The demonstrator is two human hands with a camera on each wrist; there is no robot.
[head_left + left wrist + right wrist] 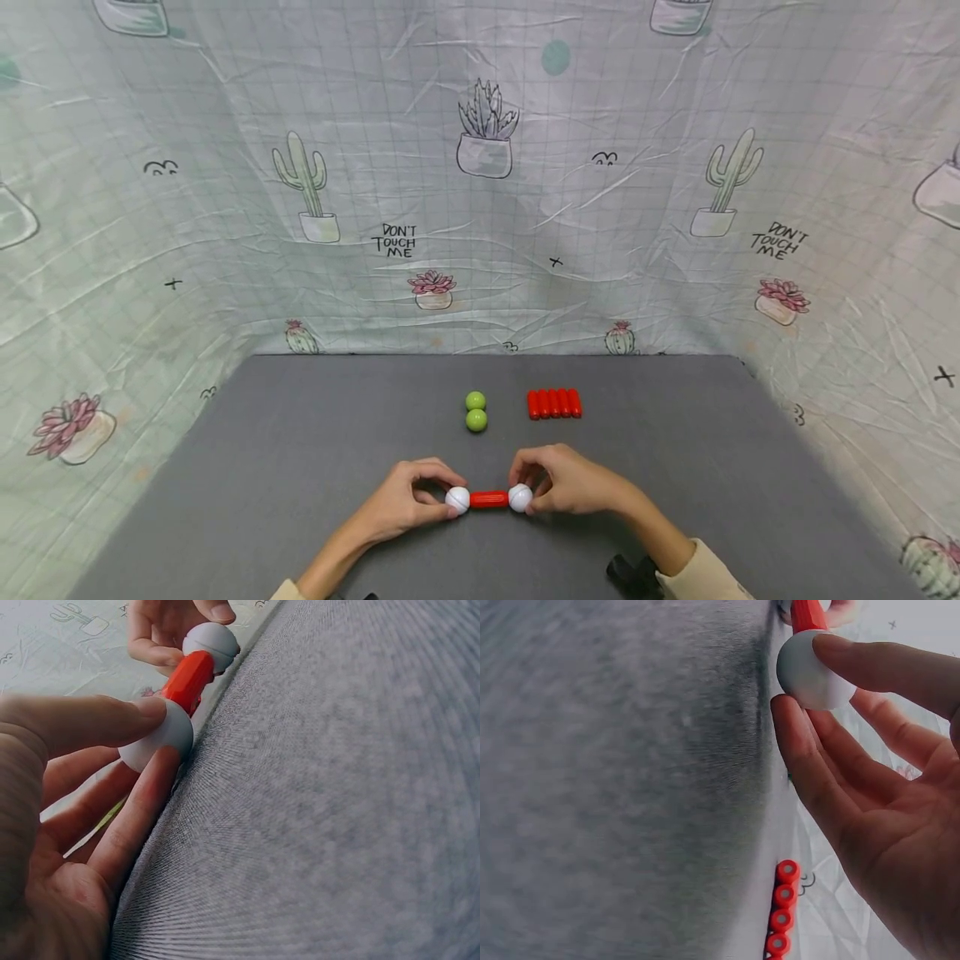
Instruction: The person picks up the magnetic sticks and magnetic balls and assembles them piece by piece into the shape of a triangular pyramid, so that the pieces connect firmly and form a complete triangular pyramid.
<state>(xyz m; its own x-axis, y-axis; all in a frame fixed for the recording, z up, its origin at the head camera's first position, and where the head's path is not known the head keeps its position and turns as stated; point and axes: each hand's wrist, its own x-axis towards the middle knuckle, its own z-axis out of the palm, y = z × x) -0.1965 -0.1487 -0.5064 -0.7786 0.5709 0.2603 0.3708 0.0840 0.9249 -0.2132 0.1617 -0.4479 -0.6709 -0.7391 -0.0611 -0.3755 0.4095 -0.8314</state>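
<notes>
Two white balls, one (457, 500) on the left and one (521, 498) on the right, sit at the ends of a short red rod (489, 499) lying crosswise on the grey table. My left hand (408, 502) pinches the left ball between thumb and fingers; in the left wrist view its thumb presses on top of that ball. My right hand (566, 482) pinches the right ball the same way. Seen from the right wrist, the right ball (814, 671) touches the rod's end (808, 615).
Beyond the hands, two green balls (476, 410) stand one behind the other. To their right lies a row of several red rods (554, 403), side by side. A printed cloth (480, 208) hangs behind the grey table (337, 417) and along its sides.
</notes>
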